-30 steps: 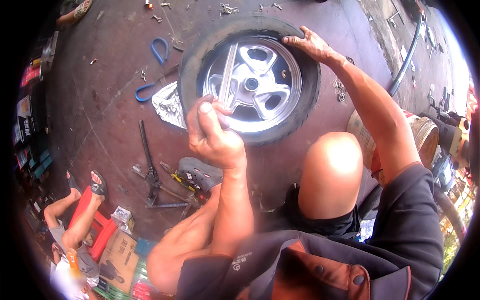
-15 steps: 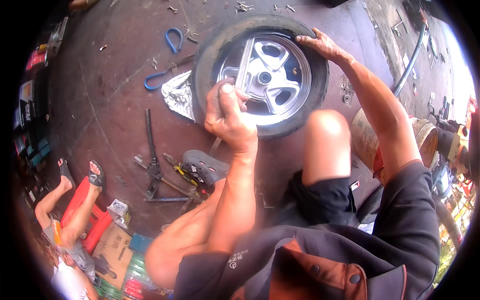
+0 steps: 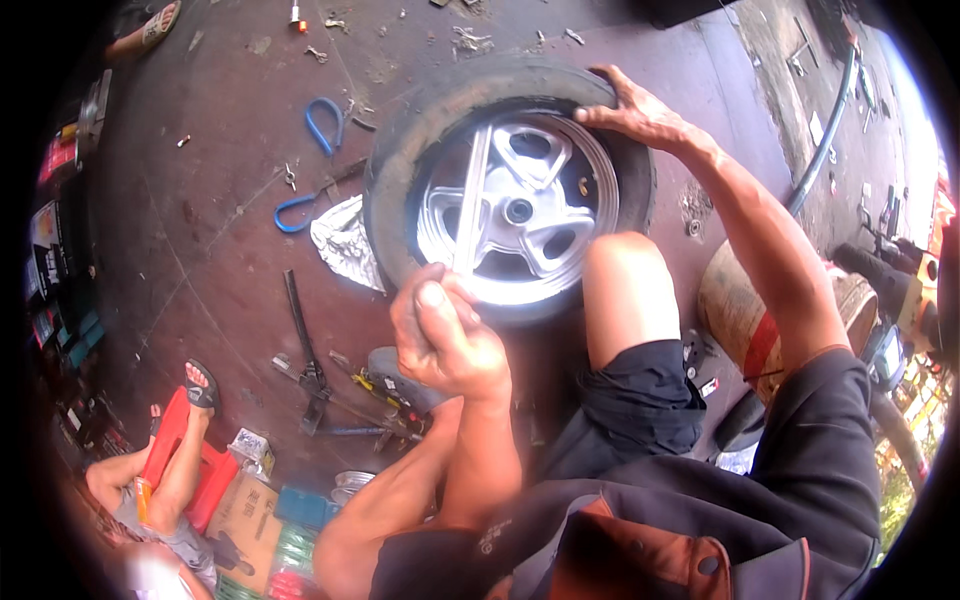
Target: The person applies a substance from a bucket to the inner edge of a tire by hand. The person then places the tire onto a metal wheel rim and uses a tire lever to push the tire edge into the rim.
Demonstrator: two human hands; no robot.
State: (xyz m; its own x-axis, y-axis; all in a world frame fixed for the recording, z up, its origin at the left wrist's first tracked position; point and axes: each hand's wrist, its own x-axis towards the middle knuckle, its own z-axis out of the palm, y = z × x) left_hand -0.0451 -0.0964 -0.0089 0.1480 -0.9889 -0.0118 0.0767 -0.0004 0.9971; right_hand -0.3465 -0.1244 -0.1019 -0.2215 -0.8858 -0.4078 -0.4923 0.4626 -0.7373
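A scooter wheel lies flat on the floor in front of me, its black tyre [image 3: 398,170] around a silver spoked rim [image 3: 518,211]. My left hand [image 3: 450,335] is closed around the near end of a long flat metal tyre lever [image 3: 472,205]. The lever slants across the left side of the rim, its far end by the tyre's inner edge; whether it is hooked under the edge I cannot tell. My right hand [image 3: 640,112] grips the tyre's far right side, thumb on the inner edge and fingers over the outer wall.
A crumpled white cloth [image 3: 345,245] and blue-handled tools [image 3: 323,127] lie left of the tyre. More tools [image 3: 312,375] are near my foot. A bucket [image 3: 745,300] stands right of my knee. Another person sits at lower left by a red stool [image 3: 180,450].
My left hand has drawn back toward me with the lever, off the rim's near edge. My right hand keeps hold of the tyre. The view has shifted, so the floor things sit lower.
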